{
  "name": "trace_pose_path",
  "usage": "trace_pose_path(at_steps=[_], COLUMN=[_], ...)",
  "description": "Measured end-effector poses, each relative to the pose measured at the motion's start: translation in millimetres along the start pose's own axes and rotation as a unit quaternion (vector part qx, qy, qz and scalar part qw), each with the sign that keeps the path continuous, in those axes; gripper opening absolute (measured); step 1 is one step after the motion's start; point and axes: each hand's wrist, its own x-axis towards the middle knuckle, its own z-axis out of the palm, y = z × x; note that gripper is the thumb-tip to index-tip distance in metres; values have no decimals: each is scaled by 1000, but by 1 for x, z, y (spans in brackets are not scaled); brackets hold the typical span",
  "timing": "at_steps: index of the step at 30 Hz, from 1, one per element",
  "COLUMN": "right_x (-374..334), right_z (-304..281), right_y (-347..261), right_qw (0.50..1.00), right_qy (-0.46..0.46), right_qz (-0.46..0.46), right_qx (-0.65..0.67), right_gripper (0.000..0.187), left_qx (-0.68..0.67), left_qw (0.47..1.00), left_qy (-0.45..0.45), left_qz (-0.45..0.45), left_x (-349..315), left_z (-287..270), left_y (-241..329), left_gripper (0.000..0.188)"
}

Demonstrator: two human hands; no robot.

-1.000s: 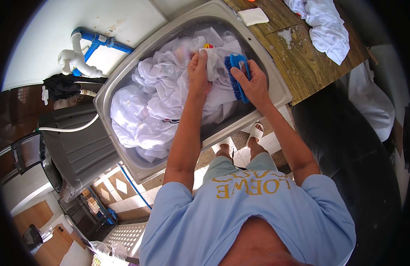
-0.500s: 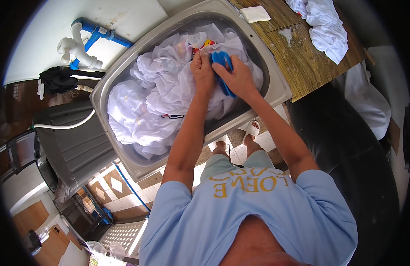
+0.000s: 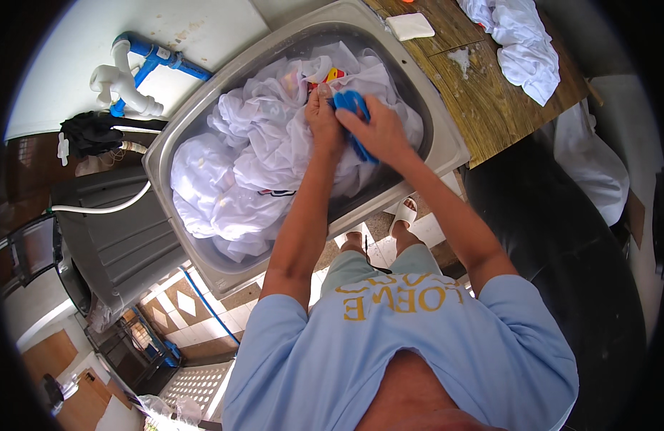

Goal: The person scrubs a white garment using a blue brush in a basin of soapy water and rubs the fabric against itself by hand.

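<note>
Wet white laundry [image 3: 264, 118] fills a steel sink basin [image 3: 455, 147], heaped in soft folds. A red and yellow printed patch [image 3: 333, 75] shows on the cloth beyond my hands. My left hand [image 3: 323, 118] is closed, pinching a bit of the white cloth near that patch. My right hand [image 3: 381, 129] wraps round a blue scrub brush [image 3: 351, 103], right beside the left fingers. Its working side faces the left hand, and my palm covers part of it. Both hands are over the right half of the basin.
Right of the basin, a wood-patterned counter [image 3: 483, 100] holds a white soap bar [image 3: 411, 26] and a white garment [image 3: 527, 57]. A white tap [image 3: 120, 82] on blue pipes stands at the left wall. A dark grey lidded unit [image 3: 113, 230] sits left; a black padded surface [image 3: 554, 266] lies right.
The brush and my right hand have shifted slightly and the brush has tilted against the left fingers. My left hand stays pinched at the cloth. The whole view has moved a little.
</note>
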Motion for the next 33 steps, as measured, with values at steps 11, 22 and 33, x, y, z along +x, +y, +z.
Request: trace_pose_path(at_steps=[11,22,33], right_x=[5,6,25], right_z=[6,5,9], right_y=[-2,-6,-4], right_qw=[1000,999,999], right_qy=[-6,-5,23], right_qz=[-7,-31,-34], right_qx=[11,5,10], right_gripper=[50,50,48], left_qx=[-6,7,-27], left_qw=[1000,1000,999], left_qy=[15,-9,-11], left_qz=[1,-3,13], left_x=[2,10,4], left_z=[-3,-20,-3], left_y=[0,-9,-9], left_gripper=[26,25,23])
